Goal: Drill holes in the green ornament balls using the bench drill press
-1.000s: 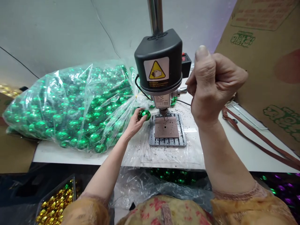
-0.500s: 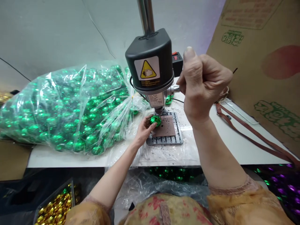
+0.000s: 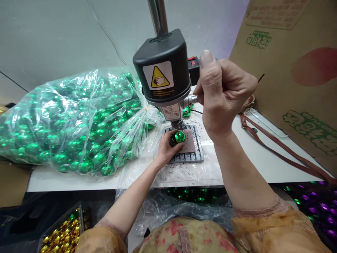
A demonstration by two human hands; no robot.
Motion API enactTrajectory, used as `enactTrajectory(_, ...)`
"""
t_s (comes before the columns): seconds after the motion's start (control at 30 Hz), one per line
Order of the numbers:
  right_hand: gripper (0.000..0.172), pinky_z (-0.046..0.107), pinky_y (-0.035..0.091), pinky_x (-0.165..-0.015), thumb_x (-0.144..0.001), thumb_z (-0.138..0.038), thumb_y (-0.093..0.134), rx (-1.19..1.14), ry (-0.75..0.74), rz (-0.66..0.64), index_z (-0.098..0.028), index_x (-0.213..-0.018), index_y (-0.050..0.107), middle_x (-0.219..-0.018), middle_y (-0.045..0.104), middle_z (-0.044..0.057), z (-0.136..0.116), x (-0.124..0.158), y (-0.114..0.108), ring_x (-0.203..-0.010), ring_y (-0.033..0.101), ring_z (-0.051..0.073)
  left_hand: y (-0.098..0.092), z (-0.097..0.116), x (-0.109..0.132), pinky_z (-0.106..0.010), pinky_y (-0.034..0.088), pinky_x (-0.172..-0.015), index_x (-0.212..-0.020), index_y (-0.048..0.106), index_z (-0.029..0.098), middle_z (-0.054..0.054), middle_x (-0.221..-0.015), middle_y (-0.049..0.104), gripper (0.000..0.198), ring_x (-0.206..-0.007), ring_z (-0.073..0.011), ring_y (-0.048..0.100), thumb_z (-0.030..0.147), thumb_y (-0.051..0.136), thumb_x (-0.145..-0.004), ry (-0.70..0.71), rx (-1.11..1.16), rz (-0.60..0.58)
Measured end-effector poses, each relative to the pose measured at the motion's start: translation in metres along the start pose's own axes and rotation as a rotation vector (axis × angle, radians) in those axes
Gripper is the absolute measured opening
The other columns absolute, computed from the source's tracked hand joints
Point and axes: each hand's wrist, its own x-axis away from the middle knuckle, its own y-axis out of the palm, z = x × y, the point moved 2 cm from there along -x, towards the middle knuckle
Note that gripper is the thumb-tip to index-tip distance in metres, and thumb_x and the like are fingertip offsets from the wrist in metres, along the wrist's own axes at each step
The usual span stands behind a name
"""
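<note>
My left hand [image 3: 170, 146] pinches a shiny green faceted ball [image 3: 180, 137] between thumb and fingers. It holds the ball over the brown board [image 3: 190, 144] on the slotted grey base plate [image 3: 199, 154], just below and in front of the chuck of a small black drill press [image 3: 162, 66]. The drill tip is hard to make out. My right hand [image 3: 223, 95] is raised at the press's right side, closed in a fist with the thumb up. Its fingers wrap the feed handle at the silver hub [image 3: 190, 101]; the handle itself is mostly hidden.
A tied clear bag [image 3: 68, 123] of green balls fills the table's left. Dark shavings litter the base. Another green ball [image 3: 187, 111] lies behind the press. A brown strap [image 3: 279, 144] and cardboard box [image 3: 292, 80] are at right; gold balls [image 3: 61, 233] sit in a bin below.
My left hand has moved the green ball right across the board, closer in under the chuck. My right hand keeps its grip beside the press. The whole view has shifted slightly.
</note>
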Motion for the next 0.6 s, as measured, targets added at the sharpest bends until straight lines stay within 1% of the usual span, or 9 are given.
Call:
enactTrajectory(0.13,0.048,0.025,0.030,-0.053,-0.095,-0.030,0.055,0.014,0.042,-0.041,-0.018,-0.051,0.040,-0.049,0.034,-0.007,-0.003,0.000,-0.003,-0.045,0.031,0.001,0.004,0.002,0.003,-0.039,0.054,-0.091,-0.123,0.061,0.021,-0.007,-0.113,0.070,0.052,-0.104,-0.0243,0.067,0.033,0.081,-0.076,-0.037,0.036,0.031)
enactTrajectory(0.23,0.047,0.025,0.031,-0.051,-0.094,-0.030,0.057,0.045,0.043,-0.036,-0.018,-0.051,0.041,-0.048,0.036,-0.007,-0.003,0.003,-0.004,-0.044,0.032,0.001,0.004,0.002,0.003,-0.039,0.054,-0.090,-0.121,0.062,0.020,-0.008,-0.113,0.071,0.053,-0.104,-0.0248,0.067,0.033,0.083,-0.074,-0.061,0.045,0.022)
enactTrajectory(0.37,0.046,0.025,0.027,-0.048,-0.092,-0.024,0.059,-0.002,-0.053,0.035,-0.018,-0.050,0.041,-0.046,0.035,-0.008,-0.001,0.012,-0.007,-0.043,0.029,0.001,0.004,0.000,0.003,-0.040,0.054,-0.092,-0.120,0.062,0.020,-0.008,-0.113,0.071,0.052,-0.106,-0.0255,0.067,0.032,0.083,-0.074,-0.037,0.046,0.028)
enactTrajectory(0.43,0.045,0.026,0.025,-0.047,-0.092,-0.021,0.058,-0.038,-0.089,0.039,-0.018,-0.050,0.042,-0.045,0.036,-0.008,0.000,0.017,-0.008,-0.043,0.031,0.002,0.005,-0.002,0.003,-0.040,0.054,-0.093,-0.121,0.062,0.021,-0.008,-0.114,0.070,0.052,-0.107,-0.0254,0.067,0.032,0.083,-0.075,-0.018,0.044,0.032)
enactTrajectory(0.5,0.046,0.027,0.024,-0.047,-0.092,-0.023,0.057,-0.046,-0.106,0.033,-0.019,-0.050,0.041,-0.044,0.035,-0.007,0.001,0.021,-0.010,-0.042,0.033,0.003,0.006,-0.003,0.003,-0.040,0.054,-0.093,-0.121,0.062,0.021,-0.008,-0.114,0.070,0.052,-0.107,-0.0254,0.066,0.033,0.083,-0.075,-0.002,0.038,0.031)
enactTrajectory(0.6,0.048,0.030,0.022,-0.045,-0.092,-0.027,0.058,-0.027,-0.115,0.040,-0.020,-0.049,0.038,-0.042,0.031,-0.006,0.003,0.025,-0.013,-0.040,0.031,0.005,0.006,-0.004,0.003,-0.040,0.053,-0.093,-0.122,0.062,0.021,-0.008,-0.115,0.070,0.052,-0.108,-0.0257,0.066,0.034,0.083,-0.076,0.017,0.040,0.022)
